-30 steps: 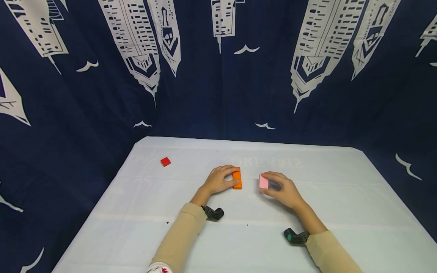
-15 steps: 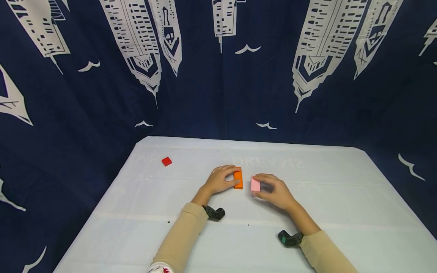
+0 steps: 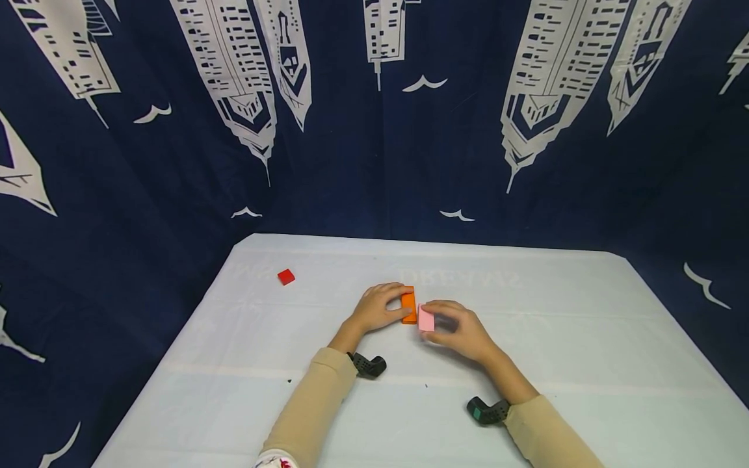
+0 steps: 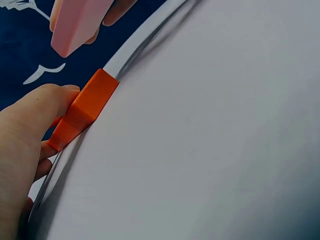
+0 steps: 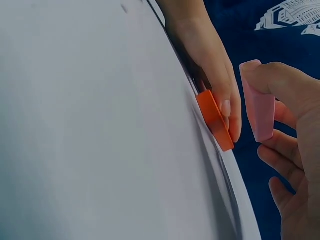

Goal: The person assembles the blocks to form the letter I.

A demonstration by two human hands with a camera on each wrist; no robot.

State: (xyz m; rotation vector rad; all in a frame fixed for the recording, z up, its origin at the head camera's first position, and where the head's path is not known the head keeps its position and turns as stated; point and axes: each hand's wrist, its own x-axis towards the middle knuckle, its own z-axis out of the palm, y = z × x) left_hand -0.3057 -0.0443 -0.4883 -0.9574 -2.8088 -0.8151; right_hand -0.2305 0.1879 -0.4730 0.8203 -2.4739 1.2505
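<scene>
On the white table, an orange rectangular block (image 3: 408, 304) lies between the thumb and fingers of my left hand (image 3: 376, 309), which pinches it by its ends. A pink block (image 3: 426, 319) is pinched upright in my right hand (image 3: 462, 330), just right of the orange one. In the left wrist view the pink block (image 4: 80, 22) hangs beyond and above the orange block (image 4: 92, 107). The right wrist view shows the pink block (image 5: 260, 110) between thumb and fingertips, raised off the table, with a gap to the orange block (image 5: 215, 120).
A small red block (image 3: 286, 277) lies toward the back left of the white table (image 3: 526, 338). A dark blue curtain (image 3: 380, 156) printed with white buildings hangs behind the table. Black bands (image 3: 368, 366) are strapped to both wrists.
My right hand has carried the pink block left, from well apart to close beside the orange block. The left hand and orange block have stayed in place.
</scene>
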